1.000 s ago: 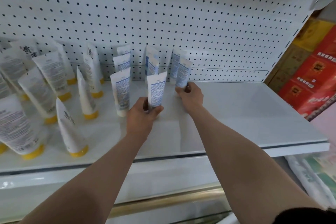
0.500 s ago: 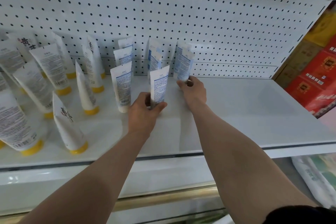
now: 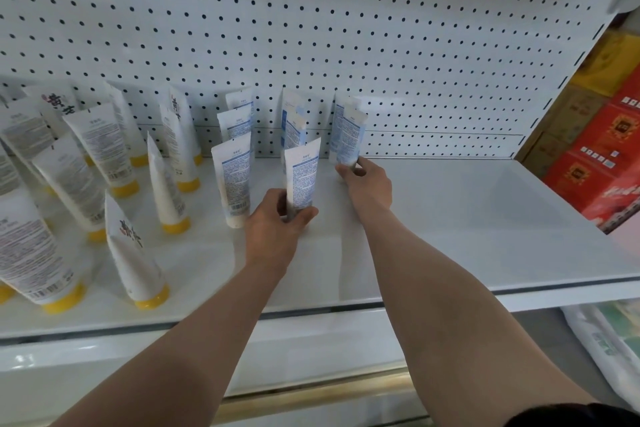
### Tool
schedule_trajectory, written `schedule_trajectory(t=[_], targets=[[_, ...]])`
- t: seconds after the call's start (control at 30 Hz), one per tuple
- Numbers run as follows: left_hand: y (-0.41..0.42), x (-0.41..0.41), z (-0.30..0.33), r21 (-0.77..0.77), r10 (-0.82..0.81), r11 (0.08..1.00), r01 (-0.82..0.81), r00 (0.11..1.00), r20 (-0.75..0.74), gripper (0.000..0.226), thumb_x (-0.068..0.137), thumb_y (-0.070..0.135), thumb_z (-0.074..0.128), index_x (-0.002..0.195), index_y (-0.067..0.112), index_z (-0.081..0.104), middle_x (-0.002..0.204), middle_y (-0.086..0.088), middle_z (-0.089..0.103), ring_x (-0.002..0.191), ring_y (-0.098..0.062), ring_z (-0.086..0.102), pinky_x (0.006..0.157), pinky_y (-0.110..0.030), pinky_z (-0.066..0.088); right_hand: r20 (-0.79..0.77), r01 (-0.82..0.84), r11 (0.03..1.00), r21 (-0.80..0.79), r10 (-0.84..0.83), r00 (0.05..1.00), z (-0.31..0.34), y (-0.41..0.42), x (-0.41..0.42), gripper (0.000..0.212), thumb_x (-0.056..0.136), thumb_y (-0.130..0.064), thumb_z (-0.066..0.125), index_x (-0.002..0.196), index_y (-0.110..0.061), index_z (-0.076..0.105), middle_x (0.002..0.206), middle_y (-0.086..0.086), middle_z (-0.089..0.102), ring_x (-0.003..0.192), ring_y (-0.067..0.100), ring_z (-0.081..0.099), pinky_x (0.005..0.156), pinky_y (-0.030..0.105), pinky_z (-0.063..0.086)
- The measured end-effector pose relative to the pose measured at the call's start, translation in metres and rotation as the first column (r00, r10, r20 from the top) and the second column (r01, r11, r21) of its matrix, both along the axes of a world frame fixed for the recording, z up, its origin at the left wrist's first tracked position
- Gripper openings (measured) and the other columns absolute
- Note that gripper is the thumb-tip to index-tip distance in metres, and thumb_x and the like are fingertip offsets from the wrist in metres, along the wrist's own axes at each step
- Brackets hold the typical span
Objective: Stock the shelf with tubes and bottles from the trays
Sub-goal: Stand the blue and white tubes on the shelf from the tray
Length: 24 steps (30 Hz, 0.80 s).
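Observation:
On the white shelf (image 3: pixel 450 218) stand rows of white tubes with blue labels. My left hand (image 3: pixel 277 229) grips the base of the front blue-label tube (image 3: pixel 303 177), which stands upright on its cap. Further back, my right hand (image 3: pixel 367 180) holds the bottom of another blue-label tube (image 3: pixel 351 135) in the right-hand row, near the pegboard. A third blue-label tube (image 3: pixel 233 180) stands free just left of my left hand. More of them line up behind.
Larger white tubes with yellow caps (image 3: pixel 128 253) crowd the shelf's left part. A white pegboard (image 3: pixel 311 28) backs the shelf. Red and yellow cartons (image 3: pixel 602 149) stack up beyond the right end. Plastic-wrapped packs (image 3: pixel 609 340) lie below at right.
Both hands keep hold of their tubes on the shelf. My right hand has pushed its tube slightly further back towards the pegboard; the view has shifted a little.

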<state>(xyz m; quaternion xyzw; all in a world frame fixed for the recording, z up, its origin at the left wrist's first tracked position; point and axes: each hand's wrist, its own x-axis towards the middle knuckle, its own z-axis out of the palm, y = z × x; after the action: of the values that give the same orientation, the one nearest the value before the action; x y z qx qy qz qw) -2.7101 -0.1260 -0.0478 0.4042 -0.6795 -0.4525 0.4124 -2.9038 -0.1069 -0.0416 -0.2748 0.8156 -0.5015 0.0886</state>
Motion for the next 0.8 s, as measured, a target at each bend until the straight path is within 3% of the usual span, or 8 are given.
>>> schedule_trajectory(t=[0.8], targets=[[-0.0026, -0.0008, -0.0039, -0.05, 0.005, 0.999, -0.004, 1.0, 0.015, 0.032, 0.078, 0.03, 0.083, 0.098, 0.016, 0.063, 0.083, 0.002, 0.067, 0.073, -0.011, 0.059, 0.057, -0.004, 0.039, -0.022, 0.031, 0.998, 0.057, -0.03, 0.999, 0.0024, -0.0005, 0.0031, 0.04, 0.086, -0.053, 0.065, 0.122, -0.036, 0.067, 0.097, -0.016, 0.066, 0.089, 0.011, 0.06, 0.076, 0.029, 0.046]])
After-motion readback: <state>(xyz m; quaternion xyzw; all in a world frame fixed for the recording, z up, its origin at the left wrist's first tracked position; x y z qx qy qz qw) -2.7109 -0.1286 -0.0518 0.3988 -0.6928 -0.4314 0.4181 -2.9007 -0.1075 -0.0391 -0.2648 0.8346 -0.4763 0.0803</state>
